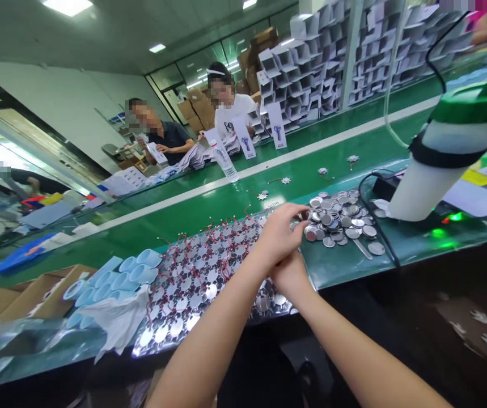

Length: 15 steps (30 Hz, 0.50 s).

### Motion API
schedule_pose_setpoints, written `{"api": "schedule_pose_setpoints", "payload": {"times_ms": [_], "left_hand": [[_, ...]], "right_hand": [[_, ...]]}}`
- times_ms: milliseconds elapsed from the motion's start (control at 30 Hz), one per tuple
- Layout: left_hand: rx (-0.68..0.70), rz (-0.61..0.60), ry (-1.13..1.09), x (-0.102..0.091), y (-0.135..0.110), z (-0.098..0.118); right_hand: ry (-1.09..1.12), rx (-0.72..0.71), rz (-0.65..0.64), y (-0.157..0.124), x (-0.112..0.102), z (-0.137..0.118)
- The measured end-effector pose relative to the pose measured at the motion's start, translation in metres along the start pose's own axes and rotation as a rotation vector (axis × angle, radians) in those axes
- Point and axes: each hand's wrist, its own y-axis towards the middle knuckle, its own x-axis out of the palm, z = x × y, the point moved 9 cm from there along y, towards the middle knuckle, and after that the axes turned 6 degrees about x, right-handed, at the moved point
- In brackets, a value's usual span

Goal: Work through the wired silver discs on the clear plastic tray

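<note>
My left hand (280,231) is curled at the left edge of a heap of round metal discs (332,218). Its thumb and fingers bend toward each other, and whatever lies between them is too small to make out. Just below and partly behind it is my right hand (289,275), its fingers hidden. Under and left of both hands lies a sheet of star-edged silver pieces (203,272) in rows, many with thin red wires.
Light-blue cups (130,277), a white cloth (118,317) and cardboard boxes (51,294) stand left. A white cylinder with a green top (439,147) is at right. A bottle (225,163) stands on the green belt (306,170); two people work beyond.
</note>
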Motion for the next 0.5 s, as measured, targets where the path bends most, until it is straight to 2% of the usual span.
{"api": "schedule_pose_setpoints", "payload": {"times_ms": [67, 133, 233, 300, 400, 500], "left_hand": [[0.03, -0.043, 0.068, 0.01, 0.019, 0.002], [-0.011, -0.054, 0.144, 0.0, 0.011, -0.001], [-0.137, -0.05, 0.273, -0.039, -0.041, -0.008], [-0.234, -0.133, 0.349, -0.058, -0.089, -0.016], [-0.329, -0.249, 0.39, -0.068, -0.15, -0.03], [-0.376, -0.259, 0.368, -0.065, -0.178, -0.044]], "right_hand": [[-0.023, 0.027, 0.011, 0.0, -0.004, 0.001], [0.039, 0.03, 0.007, 0.001, -0.007, 0.002], [0.282, 0.066, -0.032, 0.001, -0.007, 0.006], [0.408, 0.129, -0.055, 0.001, -0.006, 0.009], [0.472, 0.191, -0.048, -0.001, -0.01, 0.008], [0.489, 0.188, -0.048, -0.002, -0.015, 0.004]]}}
